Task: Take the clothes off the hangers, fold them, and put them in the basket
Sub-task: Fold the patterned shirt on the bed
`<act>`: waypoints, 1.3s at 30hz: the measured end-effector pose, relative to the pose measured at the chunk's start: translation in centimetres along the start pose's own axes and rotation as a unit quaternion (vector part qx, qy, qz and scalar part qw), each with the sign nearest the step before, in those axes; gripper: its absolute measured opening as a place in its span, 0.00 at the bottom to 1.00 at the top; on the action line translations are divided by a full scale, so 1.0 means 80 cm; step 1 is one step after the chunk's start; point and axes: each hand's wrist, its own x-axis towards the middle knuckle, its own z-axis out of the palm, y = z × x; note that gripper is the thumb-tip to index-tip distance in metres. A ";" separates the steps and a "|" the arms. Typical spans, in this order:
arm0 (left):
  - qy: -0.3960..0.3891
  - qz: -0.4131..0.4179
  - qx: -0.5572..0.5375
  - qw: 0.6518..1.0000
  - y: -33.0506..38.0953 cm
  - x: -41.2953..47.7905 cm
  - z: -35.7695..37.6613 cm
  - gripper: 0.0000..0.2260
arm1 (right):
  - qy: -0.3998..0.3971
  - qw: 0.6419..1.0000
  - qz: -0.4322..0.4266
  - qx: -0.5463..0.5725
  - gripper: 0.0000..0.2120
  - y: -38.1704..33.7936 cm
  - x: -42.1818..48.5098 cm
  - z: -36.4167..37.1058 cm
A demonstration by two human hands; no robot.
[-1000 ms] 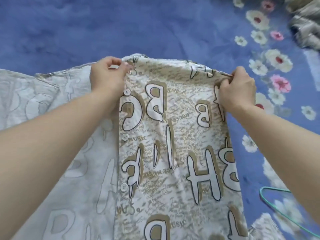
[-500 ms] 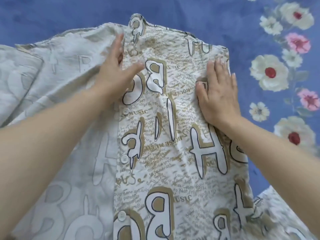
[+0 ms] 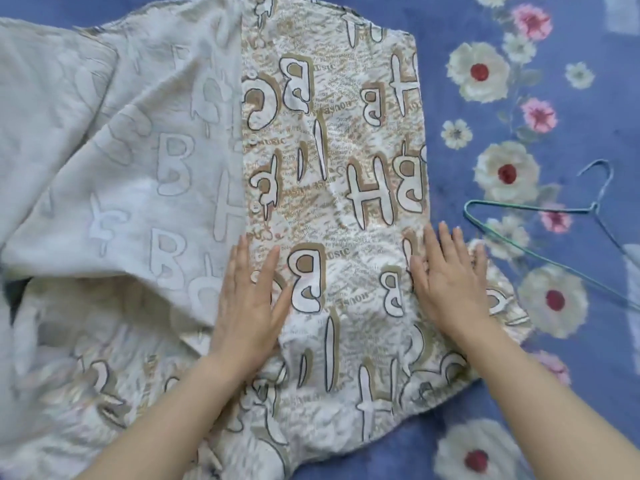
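Light was bright, soft, even, prob. daylight; shadows were faint, thin under the shirt (image 3: 332, 202) hem. Lower-left fabric was smeared by blur; wide-angle lens bowed the edges; centre print looked fairly sharp.

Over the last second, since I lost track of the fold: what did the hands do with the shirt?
Both hands let go of the folded panel's top edge, which they were pinching. The left hand and right hand now press flat on the shirt, having slid down it toward the person. The shirt stays spread on the floral sheet.
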 end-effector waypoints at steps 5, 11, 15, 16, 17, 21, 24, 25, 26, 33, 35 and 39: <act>-0.029 -0.034 0.001 0.999 0.013 -0.104 -0.009 0.30 | 0.096 0.960 0.186 0.186 0.31 0.022 -0.120 0.001; -0.055 0.086 0.114 0.988 0.015 -0.212 -0.001 0.31 | 0.059 0.640 0.466 0.608 0.44 0.021 -0.178 0.050; -0.146 0.145 0.166 0.965 0.026 -0.222 0.005 0.34 | 0.093 0.559 0.434 0.700 0.13 0.009 -0.152 0.024; -0.155 0.142 0.170 0.963 0.029 -0.215 0.005 0.33 | 0.121 0.558 0.427 0.701 0.09 0.010 -0.147 0.012; -0.167 0.131 0.165 0.963 0.036 -0.210 0.003 0.31 | 0.160 0.561 0.418 0.697 0.09 0.014 -0.148 0.001; -0.252 0.133 0.164 0.944 0.063 -0.198 -0.013 0.18 | 0.189 0.577 0.436 0.664 0.12 0.047 -0.178 -0.001; -0.338 0.125 0.236 0.902 0.065 -0.208 -0.018 0.26 | 0.028 0.586 0.466 0.663 0.14 0.066 -0.211 0.019; -0.341 0.121 0.242 0.900 0.067 -0.208 -0.016 0.26 | 0.002 0.566 0.456 0.686 0.19 0.072 -0.213 0.023; -0.320 0.125 0.235 0.909 0.069 -0.206 -0.012 0.23 | 0.007 0.551 0.446 0.705 0.26 0.080 -0.209 0.029; -0.085 0.255 0.180 0.946 0.105 -0.148 0.050 0.28 | 0.092 0.477 0.417 0.768 0.47 0.125 -0.141 0.064; -0.114 0.246 0.191 0.943 0.123 -0.122 0.060 0.31 | 0.150 0.518 0.421 0.729 0.35 0.115 -0.154 0.042; -0.201 0.190 0.239 0.931 0.135 -0.091 0.075 0.31 | 0.123 0.566 0.499 0.645 0.16 0.127 -0.188 0.048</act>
